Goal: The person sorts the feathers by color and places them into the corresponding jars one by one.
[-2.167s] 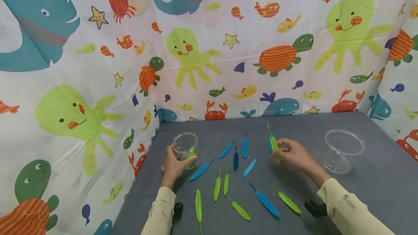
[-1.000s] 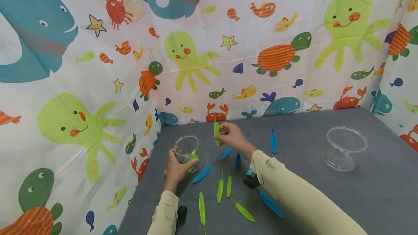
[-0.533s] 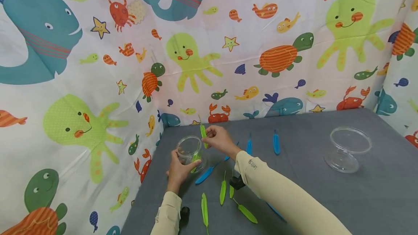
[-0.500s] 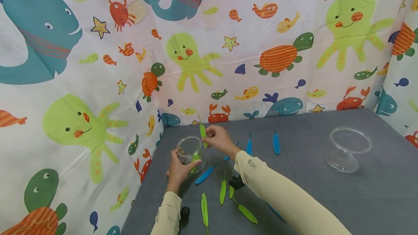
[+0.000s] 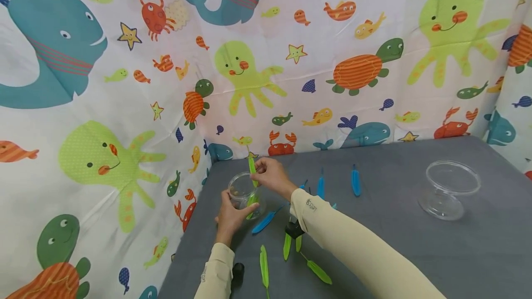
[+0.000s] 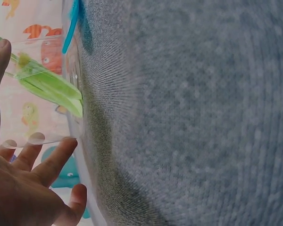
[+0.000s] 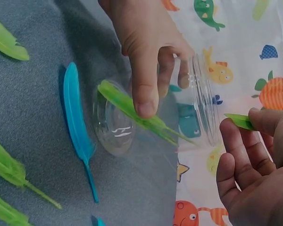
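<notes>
My left hand (image 5: 232, 218) grips a clear plastic jar (image 5: 238, 192) that stands at the left of the grey table. Inside it, green feathers (image 7: 127, 106) lean with their quills toward the rim. Thumb and fingers lie on opposite sides of the jar in the left wrist view. Just above the jar's rim, my right hand (image 5: 272, 175) pinches another green feather (image 5: 252, 166), quill pointing up. The right wrist view shows only the lower end of that feather, between thumb and fingers. A blue feather (image 5: 266, 221) lies just right of the jar.
A second clear container (image 5: 441, 206) with a wide rim stands at the far right. More blue feathers (image 5: 355, 181) lie at the back middle of the table (image 5: 415, 253). Several green feathers (image 5: 319, 271) lie nearer, partly under the right forearm. A sea-animal curtain (image 5: 291, 96) encloses the table.
My right hand picked up the green feather at the right and carried it left, to above the jar's rim. The left hand keeps its grip on the jar in place.
</notes>
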A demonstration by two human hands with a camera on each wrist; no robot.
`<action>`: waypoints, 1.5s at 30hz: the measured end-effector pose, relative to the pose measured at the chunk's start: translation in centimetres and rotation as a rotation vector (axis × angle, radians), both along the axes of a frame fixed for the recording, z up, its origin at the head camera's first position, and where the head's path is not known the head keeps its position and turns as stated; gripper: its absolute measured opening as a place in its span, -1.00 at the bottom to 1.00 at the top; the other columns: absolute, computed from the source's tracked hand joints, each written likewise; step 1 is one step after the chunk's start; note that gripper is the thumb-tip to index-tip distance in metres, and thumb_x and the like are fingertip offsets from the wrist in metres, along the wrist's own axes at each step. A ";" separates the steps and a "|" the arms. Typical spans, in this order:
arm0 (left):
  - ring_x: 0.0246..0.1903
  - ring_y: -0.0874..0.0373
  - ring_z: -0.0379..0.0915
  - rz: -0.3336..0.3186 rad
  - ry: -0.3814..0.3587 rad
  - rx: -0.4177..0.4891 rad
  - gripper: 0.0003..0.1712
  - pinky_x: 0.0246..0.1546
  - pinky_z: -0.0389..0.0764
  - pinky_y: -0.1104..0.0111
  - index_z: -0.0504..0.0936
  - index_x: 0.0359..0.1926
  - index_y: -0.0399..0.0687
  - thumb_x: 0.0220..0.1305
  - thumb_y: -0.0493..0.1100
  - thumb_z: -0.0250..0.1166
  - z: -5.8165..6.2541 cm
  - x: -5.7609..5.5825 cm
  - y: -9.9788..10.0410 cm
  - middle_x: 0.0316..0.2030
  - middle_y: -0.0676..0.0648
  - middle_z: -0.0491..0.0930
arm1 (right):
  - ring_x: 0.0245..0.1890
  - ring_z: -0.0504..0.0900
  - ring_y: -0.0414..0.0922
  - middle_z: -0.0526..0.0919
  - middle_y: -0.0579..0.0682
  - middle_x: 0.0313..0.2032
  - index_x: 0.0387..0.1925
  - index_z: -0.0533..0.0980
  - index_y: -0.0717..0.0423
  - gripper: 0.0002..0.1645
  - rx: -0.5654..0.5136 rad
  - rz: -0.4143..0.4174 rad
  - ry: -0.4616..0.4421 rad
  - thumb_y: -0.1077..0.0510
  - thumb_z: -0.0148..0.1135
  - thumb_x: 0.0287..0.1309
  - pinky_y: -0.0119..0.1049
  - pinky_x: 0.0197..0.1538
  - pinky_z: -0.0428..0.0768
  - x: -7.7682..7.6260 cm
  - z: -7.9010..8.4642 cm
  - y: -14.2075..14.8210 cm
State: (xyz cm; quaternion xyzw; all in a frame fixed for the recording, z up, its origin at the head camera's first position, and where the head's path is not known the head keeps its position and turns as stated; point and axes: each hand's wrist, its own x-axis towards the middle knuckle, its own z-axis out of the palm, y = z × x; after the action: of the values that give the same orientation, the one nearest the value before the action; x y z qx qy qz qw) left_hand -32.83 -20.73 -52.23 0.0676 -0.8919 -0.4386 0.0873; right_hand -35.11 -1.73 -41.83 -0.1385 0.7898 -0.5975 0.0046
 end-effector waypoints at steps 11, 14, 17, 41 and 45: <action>0.20 -0.23 0.53 0.005 0.003 0.001 0.10 0.15 -0.04 -0.31 0.19 0.34 0.08 -0.08 0.25 0.63 -0.4 -0.4 -0.3 0.24 -0.28 0.55 | -0.37 0.70 -0.11 0.67 0.09 -0.22 -0.09 0.55 0.17 -0.79 0.043 -0.015 0.011 0.25 0.36 0.27 -0.12 -0.15 0.72 -0.7 -0.1 -1.5; 0.21 -0.24 0.52 0.001 0.003 0.004 0.09 0.16 -0.06 -0.32 0.19 0.34 0.08 -0.07 0.24 0.63 -0.4 -0.4 -0.3 0.26 -0.27 0.53 | -0.39 0.69 -0.14 0.68 0.08 -0.22 -0.09 0.56 0.15 -0.79 0.066 -0.023 0.014 0.24 0.37 0.27 -0.23 -0.22 0.70 -0.8 -0.2 -1.8; 0.23 -0.24 0.51 -0.004 0.000 0.010 0.09 0.18 -0.08 -0.36 0.18 0.34 0.10 -0.07 0.24 0.63 -0.4 -0.5 -0.2 0.29 -0.26 0.51 | -0.40 0.69 -0.15 0.69 0.08 -0.23 -0.09 0.57 0.14 -0.79 0.077 -0.028 0.008 0.23 0.37 0.27 -0.28 -0.25 0.68 -1.0 -0.3 -1.9; 0.23 -0.22 0.51 -0.002 0.016 0.002 0.11 0.17 -0.02 -0.29 0.19 0.34 0.14 -0.12 0.31 0.63 -0.2 -0.3 -0.3 0.27 -0.25 0.53 | -0.13 0.68 0.00 0.70 0.12 -0.12 -0.05 0.57 0.21 -0.75 0.013 -0.082 0.103 0.23 0.36 0.28 -0.13 -0.03 0.65 -0.7 -0.7 0.6; 0.23 -0.21 0.51 -0.004 0.016 -0.002 0.13 0.16 0.00 -0.27 0.19 0.35 0.13 -0.12 0.31 0.62 -0.4 -0.3 -0.2 0.28 -0.25 0.53 | -0.11 0.67 0.02 0.69 0.14 -0.11 -0.03 0.56 0.24 -0.73 -0.001 -0.080 0.094 0.24 0.35 0.29 -0.14 0.00 0.64 -0.5 -1.0 1.5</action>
State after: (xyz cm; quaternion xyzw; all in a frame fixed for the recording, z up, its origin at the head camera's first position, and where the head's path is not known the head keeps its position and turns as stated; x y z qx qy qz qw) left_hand -33.15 -20.96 -52.61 0.0621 -0.8917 -0.4384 0.0938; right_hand -35.61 -0.20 -42.88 -0.1349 0.7938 -0.5904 -0.0564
